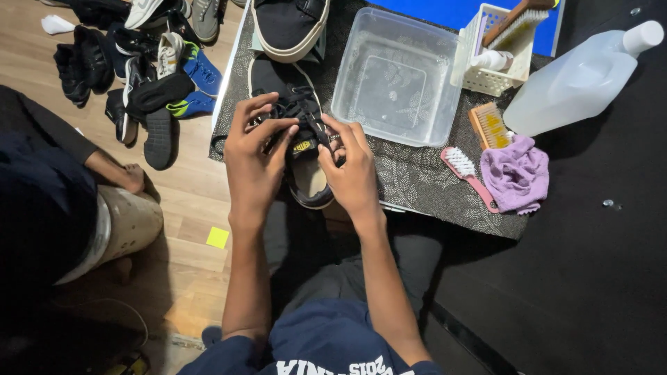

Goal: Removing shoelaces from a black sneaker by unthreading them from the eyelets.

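Note:
A black sneaker [306,182] with a white sole lies on a patterned grey mat [417,182], heel toward me. My left hand [251,156] pinches its black laces [300,111] over the tongue. My right hand [351,165] grips the laces and the shoe's right side at the opening. A second black sneaker [288,24] rests on the mat farther back.
A clear plastic tub [397,76] holds water beside the shoe. A pink brush [467,175], purple cloth [515,173], wooden brush [489,125], white basket [497,48] and large plastic jug [577,80] lie right. Several shoes [149,62] are piled on the wood floor; another person [62,194] sits left.

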